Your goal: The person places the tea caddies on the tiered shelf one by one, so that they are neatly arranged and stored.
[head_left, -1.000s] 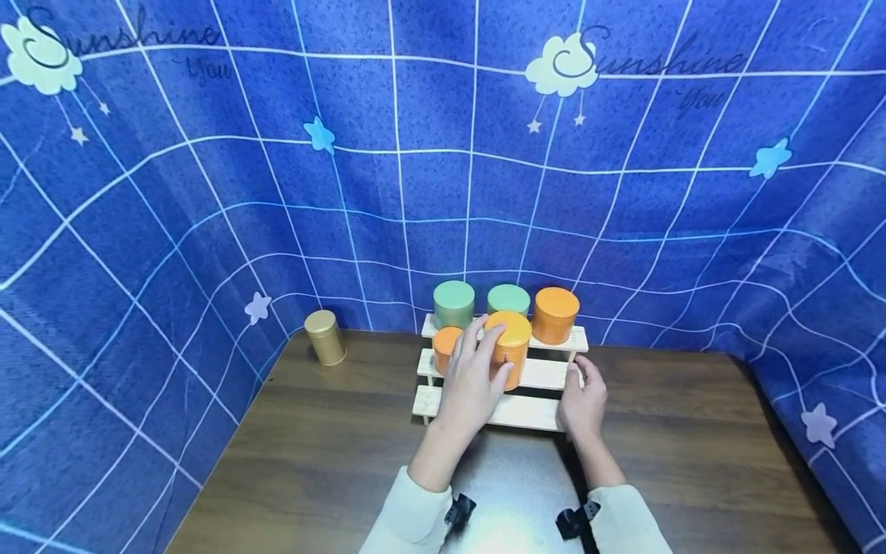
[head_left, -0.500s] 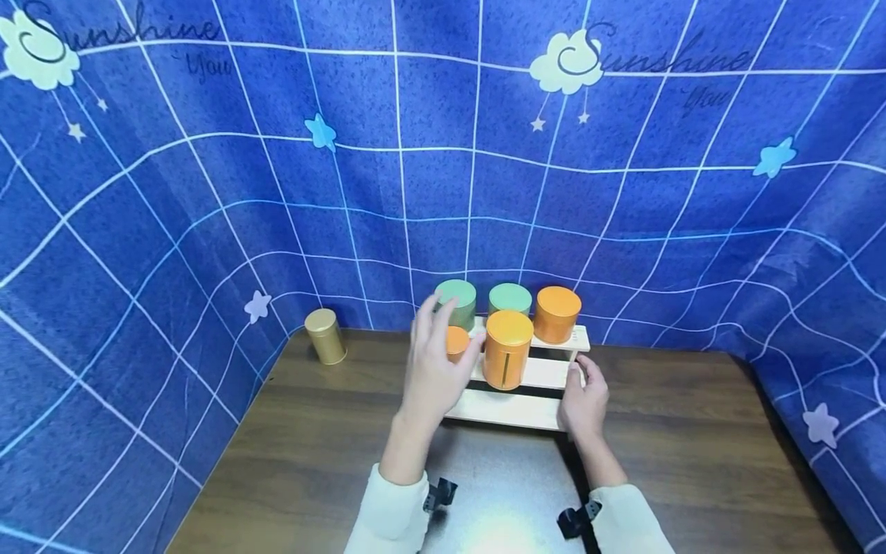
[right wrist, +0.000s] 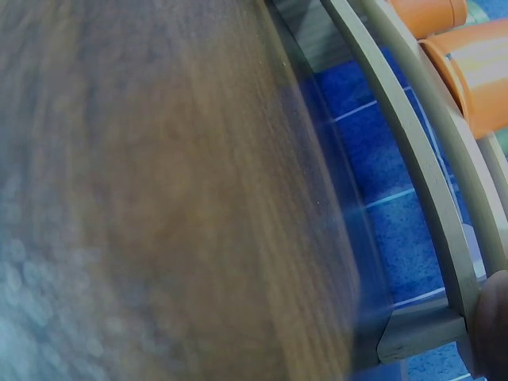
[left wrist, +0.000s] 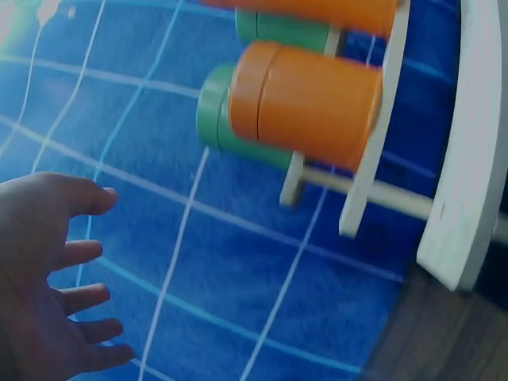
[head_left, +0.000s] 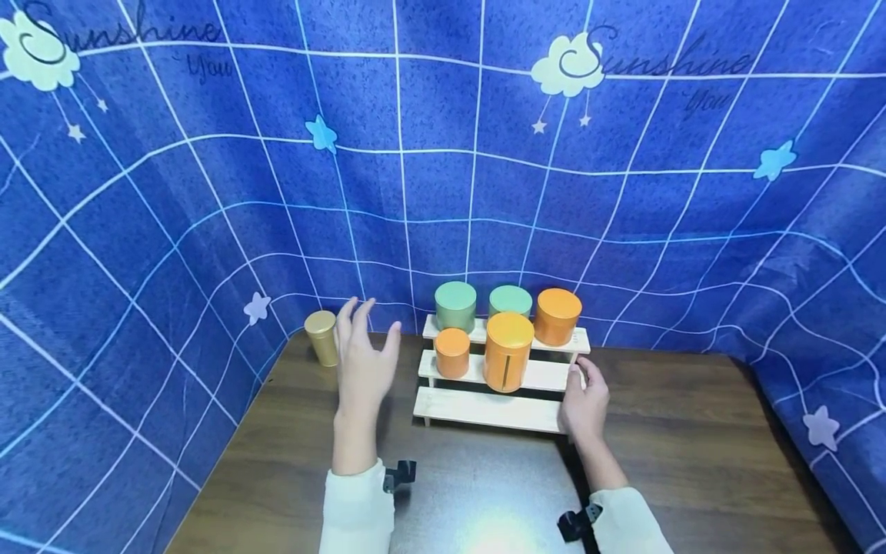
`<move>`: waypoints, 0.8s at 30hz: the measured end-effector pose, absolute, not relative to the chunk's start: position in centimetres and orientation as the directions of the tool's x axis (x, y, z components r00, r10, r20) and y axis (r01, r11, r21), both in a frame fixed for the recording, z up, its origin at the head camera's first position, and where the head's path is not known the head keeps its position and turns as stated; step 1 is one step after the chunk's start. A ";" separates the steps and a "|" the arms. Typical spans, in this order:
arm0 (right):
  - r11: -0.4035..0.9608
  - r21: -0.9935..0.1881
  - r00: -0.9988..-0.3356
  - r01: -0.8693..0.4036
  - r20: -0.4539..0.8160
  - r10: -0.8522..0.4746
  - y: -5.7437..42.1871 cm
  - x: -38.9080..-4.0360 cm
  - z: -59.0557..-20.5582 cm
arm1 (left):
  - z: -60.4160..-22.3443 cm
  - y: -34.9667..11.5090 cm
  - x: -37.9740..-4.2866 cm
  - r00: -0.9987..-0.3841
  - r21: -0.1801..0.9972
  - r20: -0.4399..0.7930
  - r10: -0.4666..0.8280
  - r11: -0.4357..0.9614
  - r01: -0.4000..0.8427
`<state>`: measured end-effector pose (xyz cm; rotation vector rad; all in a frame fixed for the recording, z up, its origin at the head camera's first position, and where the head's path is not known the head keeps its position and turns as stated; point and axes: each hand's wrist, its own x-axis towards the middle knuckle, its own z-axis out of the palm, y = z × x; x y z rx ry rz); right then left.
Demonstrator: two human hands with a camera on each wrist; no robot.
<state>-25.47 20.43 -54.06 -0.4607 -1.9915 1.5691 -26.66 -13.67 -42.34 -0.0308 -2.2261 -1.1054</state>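
My left hand (head_left: 363,362) is raised with fingers spread, holding nothing, just right of a gold cylindrical tin (head_left: 321,338) that it partly overlaps in the head view. In the left wrist view the left fingers (left wrist: 91,252) stand apart from the tins. My right hand (head_left: 584,398) grips the right end of a pale wooden three-step rack (head_left: 484,408). On the middle step stand a small orange tin (head_left: 452,354) and a taller yellow-orange tin (head_left: 508,354). Two green tins (head_left: 455,306) and a wide orange tin (head_left: 557,317) occupy the top step.
The rack stands on a brown wooden table (head_left: 692,431) with a bright glare spot at the front. A blue curtain (head_left: 443,192) with a grid pattern hangs behind and along both sides, close behind the rack and the gold tin.
My left hand has let go of the taller yellow-orange tin, which stays on the middle step, and has moved left toward the gold tin. The right hand stays at the rack's end.
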 end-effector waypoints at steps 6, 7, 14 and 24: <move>0.259 -0.964 -0.786 -0.067 0.211 0.581 20.4 -25.3 -53.9 | -43.5 -16.0 -27.5 -0.802 0.733 0.515 -0.304 0.641 0.228; 0.256 -0.964 -0.787 -0.067 0.209 0.581 20.4 -25.3 -53.9 | -43.8 -16.3 -27.7 -0.803 0.733 0.511 -0.308 0.644 0.219; 0.250 -0.966 -0.796 -0.057 0.196 0.573 20.4 -25.1 -53.8 | -46.4 -18.1 -29.2 -0.813 0.696 0.490 -0.314 0.702 0.148; 0.260 -0.963 -0.792 -0.071 0.213 0.572 20.4 -25.2 -53.8 | -49.5 -21.0 -30.0 -0.884 0.685 0.340 -0.320 0.729 0.000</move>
